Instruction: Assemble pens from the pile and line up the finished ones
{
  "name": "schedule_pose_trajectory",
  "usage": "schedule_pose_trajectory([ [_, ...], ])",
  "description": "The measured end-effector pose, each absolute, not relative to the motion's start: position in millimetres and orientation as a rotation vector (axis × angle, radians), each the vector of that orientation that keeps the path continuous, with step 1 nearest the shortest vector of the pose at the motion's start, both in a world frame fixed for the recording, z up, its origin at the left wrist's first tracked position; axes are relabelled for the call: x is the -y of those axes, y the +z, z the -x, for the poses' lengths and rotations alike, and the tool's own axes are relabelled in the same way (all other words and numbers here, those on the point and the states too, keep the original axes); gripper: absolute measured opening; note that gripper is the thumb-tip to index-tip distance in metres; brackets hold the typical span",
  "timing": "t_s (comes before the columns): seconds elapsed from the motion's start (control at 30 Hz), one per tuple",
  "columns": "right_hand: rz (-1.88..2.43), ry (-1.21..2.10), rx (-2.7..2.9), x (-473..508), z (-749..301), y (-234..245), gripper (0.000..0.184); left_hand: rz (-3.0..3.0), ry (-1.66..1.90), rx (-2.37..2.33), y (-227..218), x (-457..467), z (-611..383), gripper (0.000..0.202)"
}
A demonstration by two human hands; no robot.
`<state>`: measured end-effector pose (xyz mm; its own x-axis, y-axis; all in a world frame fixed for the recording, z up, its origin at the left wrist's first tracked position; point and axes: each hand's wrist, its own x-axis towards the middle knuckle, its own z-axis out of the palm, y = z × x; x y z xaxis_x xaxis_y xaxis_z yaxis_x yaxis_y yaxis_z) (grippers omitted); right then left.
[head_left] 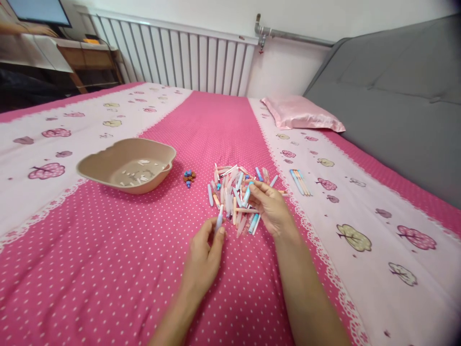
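Note:
My left hand (pixel 204 251) is closed on a slim pale-lilac pen part (pixel 219 220), its white tip pointing up and away from me. My right hand (pixel 272 207) pinches a light-blue pen part (pixel 247 195) between thumb and fingers, above a loose pile of pen parts (pixel 229 186). Pink, white, blue and peach pieces lie crossed over one another in that pile; the right hand covers some of them. To the right, several assembled-looking pens (pixel 301 182) rest side by side on the bedspread.
A beige basin (pixel 126 186) on the left contains small white pieces. Between it and the pile sits a cluster of small blue and brown pieces (pixel 189 177). A pink pillow (pixel 302 113) lies near the grey headboard (pixel 389 86). Another person's hand (pixel 41 30) rests at a desk, far left.

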<state>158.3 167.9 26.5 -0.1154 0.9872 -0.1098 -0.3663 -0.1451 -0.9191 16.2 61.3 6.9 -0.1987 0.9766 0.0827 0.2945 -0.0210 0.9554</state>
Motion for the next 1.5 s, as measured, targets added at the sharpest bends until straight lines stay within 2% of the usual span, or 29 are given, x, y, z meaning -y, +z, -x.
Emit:
schedule_pose_trajectory([
  [0.23,0.931,1.582,0.857,-165,-146,24,0.032,-1.375,1.199,-1.565,5,-61,-15,0.033],
  [0.5,0.859,1.438,0.974,-162,-141,22,0.028,-1.339,1.233,-1.494,6,-61,-16,0.032],
  [1.5,0.814,1.559,1.275,-155,-138,25,0.029,-1.348,1.202,-1.469,3,-61,-17,0.032],
])
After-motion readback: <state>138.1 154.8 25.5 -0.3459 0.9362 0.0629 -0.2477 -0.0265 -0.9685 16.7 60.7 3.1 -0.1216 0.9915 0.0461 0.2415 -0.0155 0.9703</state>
